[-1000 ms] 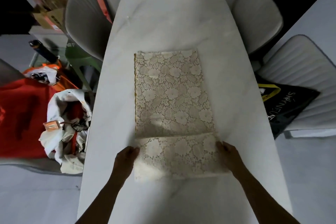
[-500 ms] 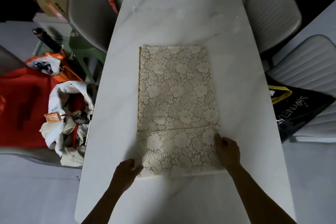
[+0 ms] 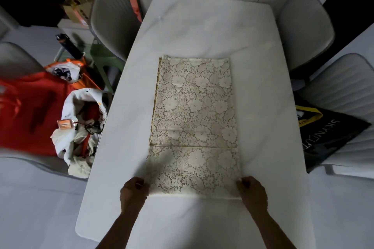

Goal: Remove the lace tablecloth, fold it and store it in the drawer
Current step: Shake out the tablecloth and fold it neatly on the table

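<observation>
While I hold: my left hand (image 3: pixel 132 192) pinches the near left corner of the lace tablecloth (image 3: pixel 194 125), and my right hand (image 3: pixel 253 192) grips the near right corner, fingers curled on the edge.
Cloth position: the tablecloth lies flat as a long folded strip on the white table (image 3: pixel 202 26), its near edge between my two hands, its far edge about the middle of the table.
Fold line: a crease runs across the strip a little beyond my hands.
Risk one: if I lift only the top layer, I think the layers under it can slide apart and the fold becomes uneven, because lace is thin and slippery on this smooth top.
Risk two: if one hand pulls more than the other, the strip can turn and the side edges will not meet.
Risk three: the open pattern may catch on a finger and pull a thread.
Drawer: I do not see it, so the storing step is not yet near.
Change: half a second ago my right hand was further up the right side and my left hand was just below the near edge; now both are at the near corners.
Around: grey chairs (image 3: pixel 113 16) stand at both sides, and a black bag (image 3: pixel 327 137) lies on the right.
</observation>
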A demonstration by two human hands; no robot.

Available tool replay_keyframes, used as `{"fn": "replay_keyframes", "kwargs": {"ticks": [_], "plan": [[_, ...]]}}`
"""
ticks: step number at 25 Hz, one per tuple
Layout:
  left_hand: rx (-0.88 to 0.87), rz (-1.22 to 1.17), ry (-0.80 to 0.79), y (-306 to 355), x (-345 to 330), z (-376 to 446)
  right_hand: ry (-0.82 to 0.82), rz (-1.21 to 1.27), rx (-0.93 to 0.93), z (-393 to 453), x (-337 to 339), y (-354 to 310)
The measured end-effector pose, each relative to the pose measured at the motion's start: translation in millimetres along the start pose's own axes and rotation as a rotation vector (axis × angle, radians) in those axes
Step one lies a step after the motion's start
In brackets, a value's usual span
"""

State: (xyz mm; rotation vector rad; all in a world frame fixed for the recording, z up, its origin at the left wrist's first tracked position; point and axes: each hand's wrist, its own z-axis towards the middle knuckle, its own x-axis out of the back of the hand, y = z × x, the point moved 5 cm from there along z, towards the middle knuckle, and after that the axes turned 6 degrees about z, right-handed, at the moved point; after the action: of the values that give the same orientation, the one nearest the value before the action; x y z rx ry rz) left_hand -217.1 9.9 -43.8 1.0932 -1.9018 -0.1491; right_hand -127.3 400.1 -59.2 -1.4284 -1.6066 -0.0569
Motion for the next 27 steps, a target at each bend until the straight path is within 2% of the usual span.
{"fn": "replay_keyframes", "kwargs": {"ticks": [3, 6, 9, 12, 16, 20, 24, 27], "plan": [[-0.017, 0.066, 0.071, 5, 0, -3, 0.039, 0.022, -0.054, -13, 0, 10], [-0.026, 0.035, 0.087, 2, -4, -9, -0.003, 0.165, -0.064, -21, -1, 18], [-0.048, 0.093, 0.087, 1, -4, -6, -0.015, 0.114, -0.03, -20, 1, 17], [0.012, 0.098, 0.073, 2, -4, -2, 0.026, 0.072, -0.062, -19, -1, 11], [0.019, 0.037, -0.066, 0, -8, 1, 0.082, 0.142, -0.127, -19, -2, 17], [0.009, -0.014, -0.185, -5, -6, -1, -0.009, 0.234, -0.16, -19, 0, 18], [0.065, -0.114, -0.243, -15, 7, -22, -0.053, 0.498, -0.258, -43, 10, 26], [0.119, -0.121, -0.278, -30, 24, -48, -0.116, 0.512, -0.316, -70, 20, 35]]}}
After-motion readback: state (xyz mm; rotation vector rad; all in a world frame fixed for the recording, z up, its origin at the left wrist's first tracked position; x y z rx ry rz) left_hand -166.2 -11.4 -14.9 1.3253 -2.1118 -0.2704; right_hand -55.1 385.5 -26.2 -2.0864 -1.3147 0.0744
